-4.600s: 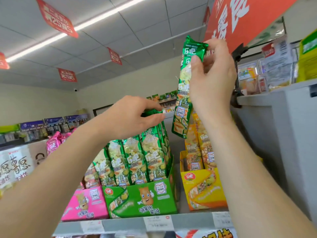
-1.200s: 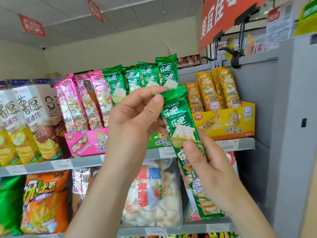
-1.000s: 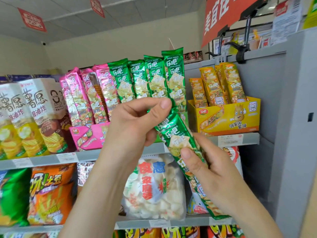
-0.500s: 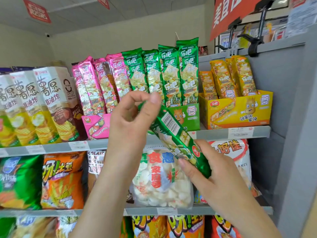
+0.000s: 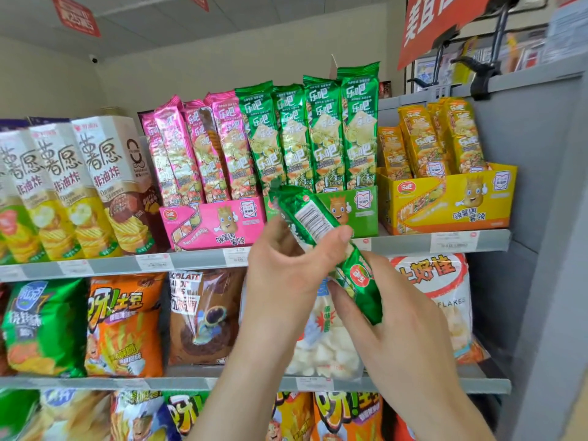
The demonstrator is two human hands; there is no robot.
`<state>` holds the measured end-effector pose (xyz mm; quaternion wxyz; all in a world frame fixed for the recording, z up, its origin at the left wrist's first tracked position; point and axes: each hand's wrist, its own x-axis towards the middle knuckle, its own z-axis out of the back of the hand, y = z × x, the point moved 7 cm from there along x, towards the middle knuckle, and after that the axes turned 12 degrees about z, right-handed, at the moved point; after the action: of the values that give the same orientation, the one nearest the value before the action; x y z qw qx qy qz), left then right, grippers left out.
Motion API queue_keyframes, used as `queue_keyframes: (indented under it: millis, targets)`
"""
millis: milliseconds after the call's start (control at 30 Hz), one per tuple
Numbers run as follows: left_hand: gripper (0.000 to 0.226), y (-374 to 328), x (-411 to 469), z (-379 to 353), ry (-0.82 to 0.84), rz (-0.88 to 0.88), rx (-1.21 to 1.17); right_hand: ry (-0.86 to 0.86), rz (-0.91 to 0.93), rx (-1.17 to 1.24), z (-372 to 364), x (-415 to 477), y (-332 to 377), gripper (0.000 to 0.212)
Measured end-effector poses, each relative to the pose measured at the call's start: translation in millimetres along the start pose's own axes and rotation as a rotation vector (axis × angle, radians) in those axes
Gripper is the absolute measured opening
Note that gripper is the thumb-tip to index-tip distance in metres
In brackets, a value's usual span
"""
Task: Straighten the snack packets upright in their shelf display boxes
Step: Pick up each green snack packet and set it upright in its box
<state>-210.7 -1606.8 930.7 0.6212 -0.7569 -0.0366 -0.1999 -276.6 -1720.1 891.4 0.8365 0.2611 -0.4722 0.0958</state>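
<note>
A long green snack packet (image 5: pixel 313 222) lies slanted in front of the shelf, barcode side toward me. My left hand (image 5: pixel 286 268) pinches its upper half between thumb and fingers. My right hand (image 5: pixel 391 323) holds its lower end from below. Behind it stands the green display box (image 5: pixel 362 211) with several green packets (image 5: pixel 324 135) upright. Left of it a pink display box (image 5: pixel 210 222) holds leaning pink packets (image 5: pixel 197 148). To the right a yellow display box (image 5: pixel 445 202) holds yellow packets (image 5: pixel 429 141).
Tall chip cartons (image 5: pixel 63 186) fill the shelf's left part. The shelf below carries chip bags (image 5: pixel 124 326) and a white puffed-snack bag (image 5: pixel 439 300). A grey side panel (image 5: pixel 541 218) closes the right. A red sign (image 5: pixel 445 23) hangs on a clamp above.
The green packet came down from high above the box, tilted and turned over so its barcode faces me. Both hands sank lower, and the view dropped to show more shelves.
</note>
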Motion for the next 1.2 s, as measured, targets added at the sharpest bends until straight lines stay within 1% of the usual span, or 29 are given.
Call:
queue_keyframes:
  millis: [33,67,167,267,367,400,467,533,567,667,800,900,967,1000,1067,1100,1133,1200]
  targets:
    - [0.034,5,-3,-3,0.023,0.018,-0.019,-0.003,-0.004,0.007,0,0,1,0.042]
    - [0.031,9,-4,-4,0.036,0.032,-0.039,0.004,-0.010,0.009,-1,-1,1,0.042]
    - [0.032,11,-3,-1,0.036,0.035,-0.048,0.068,-0.032,0.046,-8,-5,-2,0.046]
    - [0.027,4,-3,7,-0.038,-0.019,-0.030,0.179,-0.017,0.165,-18,-10,-8,0.045]
    - [0.027,-10,0,27,-0.128,-0.099,-0.026,0.310,0.000,0.331,-25,-19,-14,0.059]
    - [0.028,-14,3,35,-0.152,-0.110,-0.041,0.314,0.000,0.387,-25,-21,-15,0.057]
    - [0.028,-19,7,44,-0.172,-0.103,-0.056,0.262,-0.004,0.484,-23,-23,-14,0.045]
    - [0.024,-17,10,44,-0.155,-0.071,-0.060,0.202,0.005,0.508,-23,-23,-12,0.039]
    - [0.025,-14,9,42,-0.143,-0.050,-0.057,0.180,0.013,0.501,-25,-23,-10,0.038]
    - [0.040,-2,2,28,-0.076,-0.012,-0.021,0.107,0.038,0.457,-25,-22,-5,0.036]
    - [0.042,20,-11,8,0.024,0.075,-0.046,0.076,0.014,0.442,-26,-20,-3,0.036]
    - [0.043,24,-14,7,0.036,0.090,0.001,0.091,-0.004,0.439,-29,-22,-4,0.039]
    - [0.039,24,-13,9,0.035,0.091,0.027,0.110,-0.004,0.464,-30,-22,-5,0.041]
    - [0.035,24,-12,11,0.031,0.085,0.043,0.144,-0.011,0.499,-32,-23,-6,0.042]
    - [0.022,23,-10,16,0.018,0.045,0.123,0.295,-0.012,0.546,-36,-23,-9,0.046]
    - [0.020,23,-10,19,0.013,0.018,0.190,0.358,-0.008,0.541,-34,-22,-10,0.048]
    - [0.021,24,-11,21,0.014,-0.010,0.268,0.365,-0.011,0.547,-29,-18,-14,0.051]
    - [0.022,27,-13,21,0.014,-0.049,0.426,0.265,-0.051,0.601,-16,-7,-20,0.056]
